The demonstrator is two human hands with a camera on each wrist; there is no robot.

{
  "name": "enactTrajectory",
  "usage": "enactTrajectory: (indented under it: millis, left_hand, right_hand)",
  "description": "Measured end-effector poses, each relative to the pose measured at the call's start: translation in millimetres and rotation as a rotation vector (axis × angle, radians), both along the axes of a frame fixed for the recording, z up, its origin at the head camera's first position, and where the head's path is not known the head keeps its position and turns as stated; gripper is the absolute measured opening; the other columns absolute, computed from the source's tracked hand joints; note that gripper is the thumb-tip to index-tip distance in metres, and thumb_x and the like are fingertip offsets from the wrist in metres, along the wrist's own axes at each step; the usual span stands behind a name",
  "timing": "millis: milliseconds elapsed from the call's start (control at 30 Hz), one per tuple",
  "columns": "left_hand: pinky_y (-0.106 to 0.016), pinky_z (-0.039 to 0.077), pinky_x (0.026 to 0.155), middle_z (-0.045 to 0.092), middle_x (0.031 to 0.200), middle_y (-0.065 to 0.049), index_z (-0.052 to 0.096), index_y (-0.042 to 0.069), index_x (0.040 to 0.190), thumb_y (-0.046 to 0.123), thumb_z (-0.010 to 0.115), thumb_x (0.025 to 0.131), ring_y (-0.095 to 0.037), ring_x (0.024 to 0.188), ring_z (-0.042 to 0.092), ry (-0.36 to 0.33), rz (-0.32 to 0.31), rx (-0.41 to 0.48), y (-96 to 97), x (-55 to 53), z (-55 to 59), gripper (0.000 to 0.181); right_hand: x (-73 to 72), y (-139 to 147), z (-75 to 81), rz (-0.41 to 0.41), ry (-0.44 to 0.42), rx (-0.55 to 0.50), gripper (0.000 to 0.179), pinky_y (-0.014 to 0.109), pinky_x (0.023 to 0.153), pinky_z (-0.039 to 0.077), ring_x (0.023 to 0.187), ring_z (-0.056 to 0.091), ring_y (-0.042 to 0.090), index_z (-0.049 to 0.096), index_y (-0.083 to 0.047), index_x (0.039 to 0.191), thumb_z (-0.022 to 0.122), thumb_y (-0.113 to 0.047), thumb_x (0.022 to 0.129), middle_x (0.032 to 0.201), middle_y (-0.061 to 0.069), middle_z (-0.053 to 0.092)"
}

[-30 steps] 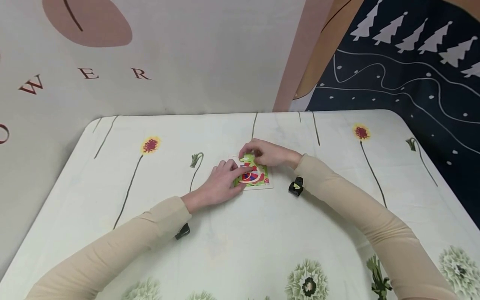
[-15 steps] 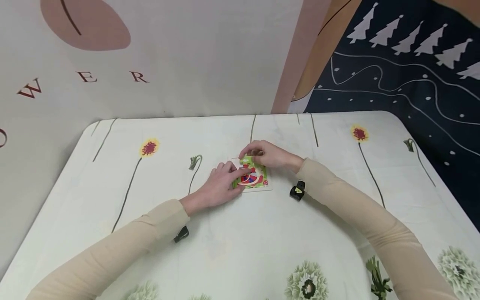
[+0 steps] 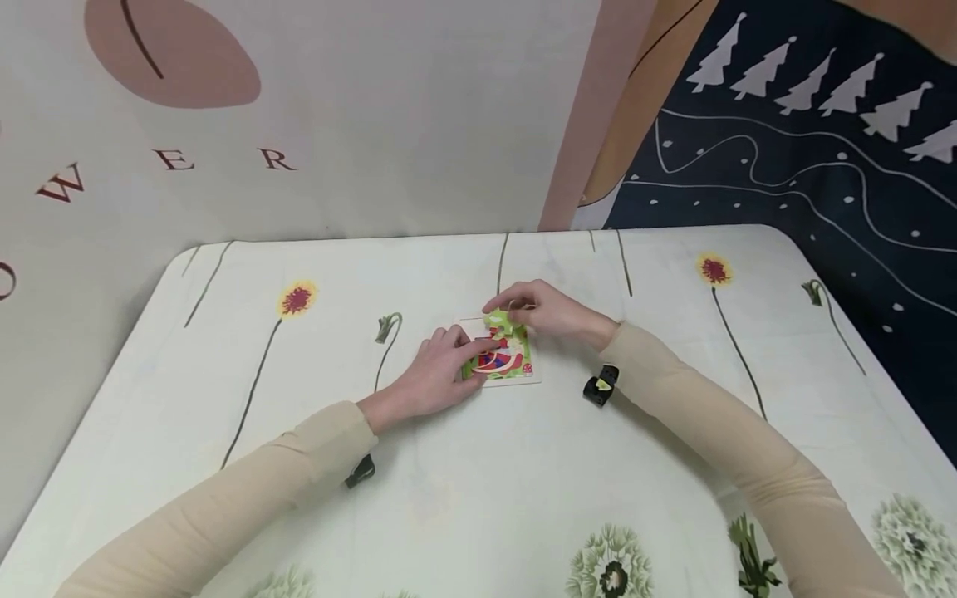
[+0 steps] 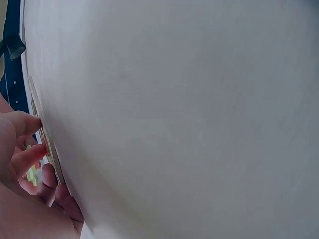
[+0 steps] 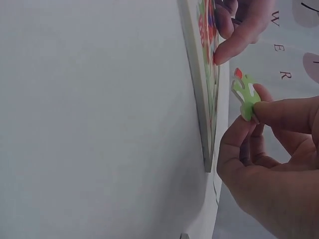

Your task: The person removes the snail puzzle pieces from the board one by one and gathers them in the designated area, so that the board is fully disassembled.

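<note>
1. R hand (image 3: pixel 557 314): thumb + fingertip pinch piece (image 5: pixel 246 102); other fingers bent. Hand sits just beyond & to R of board (image 5: pixel 199 99), seen fr. head.
2. Piece: green w/ white patches, red tip. Juts fr. R fingertips, toward L hand (image 3: pixel 437 370). Seen fr. head, it overlaps far part of picture (image 3: pixel 503 359) on board.
3. L hand: to L of board, fingers spread; one fingertip touches picture, others at/near L edge. Board flat on table (image 3: pixel 463 507), picture red/blue/green, pale rim.
4. R wrist view vs. head: R wrist shows gap betw. piece & board, plus piece's thickness & red tip; head can't settle gap.
5. L wrist view: board nearly edge-on at L margin, fingers bent about its edge; mostly white cloth otherwise. Green bit behind fingers, can't tell if piece or picture.
6. Head only: both beige sleeves (image 3: pixel 703 415), flower prints (image 3: pixel 296 299) on tablecloth, white trees (image 3: pixel 807 91) on navy cloth (image 3: pixel 748 149). Letters W, E, R on pale backdrop (image 3: pixel 419 149) show in head & R wrist.
</note>
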State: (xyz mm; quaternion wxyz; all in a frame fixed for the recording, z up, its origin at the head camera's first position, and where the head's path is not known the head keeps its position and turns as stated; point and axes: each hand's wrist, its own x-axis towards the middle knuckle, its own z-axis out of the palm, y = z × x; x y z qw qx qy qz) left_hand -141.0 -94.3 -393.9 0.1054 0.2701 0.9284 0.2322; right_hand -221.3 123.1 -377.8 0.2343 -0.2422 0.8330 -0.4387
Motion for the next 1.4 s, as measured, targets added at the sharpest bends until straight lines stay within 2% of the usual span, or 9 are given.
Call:
enactTrajectory:
  millis: [200,433,733,1100,1400]
  left_hand:
    - [-0.031,0.028,0.075,0.050,0.104,-0.006,0.056,0.019,0.142,0.022,0.065,0.091,-0.022,0.091,0.039,-0.002,0.007,-0.005,-0.3,0.5,-0.2,0.052]
    - [-0.031,0.028,0.075,0.051,0.104,-0.006,0.056,0.019,0.142,0.023,0.065,0.091,-0.022,0.092,0.039,0.000,0.006,-0.004,0.2,0.5,-0.3,0.052]
    - [-0.030,0.028,0.074,0.050,0.102,-0.006,0.056,0.018,0.142,0.021,0.066,0.090,-0.021,0.090,0.038,0.005,0.002,0.000,-0.2,-0.2,-1.1,0.053]
    - [-0.030,0.028,0.075,0.050,0.101,-0.005,0.056,0.019,0.142,0.021,0.065,0.091,-0.021,0.091,0.039,0.011,-0.002,0.005,0.1,0.4,-1.1,0.052]
    - [-0.030,0.027,0.075,0.050,0.101,-0.005,0.056,0.019,0.142,0.020,0.066,0.091,-0.021,0.091,0.039,0.014,0.001,0.007,0.3,0.4,-1.3,0.052]
  right_hand:
    - [3.2,8.5,1.5,-0.020,0.002,-0.010,0.036,0.031,0.089,0.041,0.104,0.055,0.023,0.067,-0.006,0.128,0.049,0.002,0.097,0.130,0.013,0.064]
    - [6.2,20.8,0.1,-0.046,0.050,-0.033,0.036,0.028,0.088,0.045,0.105,0.059,0.024,0.067,-0.004,0.127,0.052,0.001,0.096,0.129,0.015,0.066]
    - [9.7,35.4,1.7,-0.113,0.023,-0.022,0.035,0.026,0.086,0.046,0.107,0.060,0.023,0.066,-0.005,0.129,0.053,-0.001,0.096,0.130,0.014,0.065]
    - [12.9,58.5,1.3,-0.140,0.057,-0.007,0.033,0.019,0.085,0.046,0.110,0.062,0.029,0.065,0.000,0.128,0.053,0.001,0.097,0.129,0.020,0.065]
    - [16.0,78.3,4.7,-0.208,0.024,0.042,0.032,0.021,0.091,0.042,0.111,0.056,0.024,0.066,-0.004,0.129,0.053,-0.003,0.099,0.134,0.015,0.063]
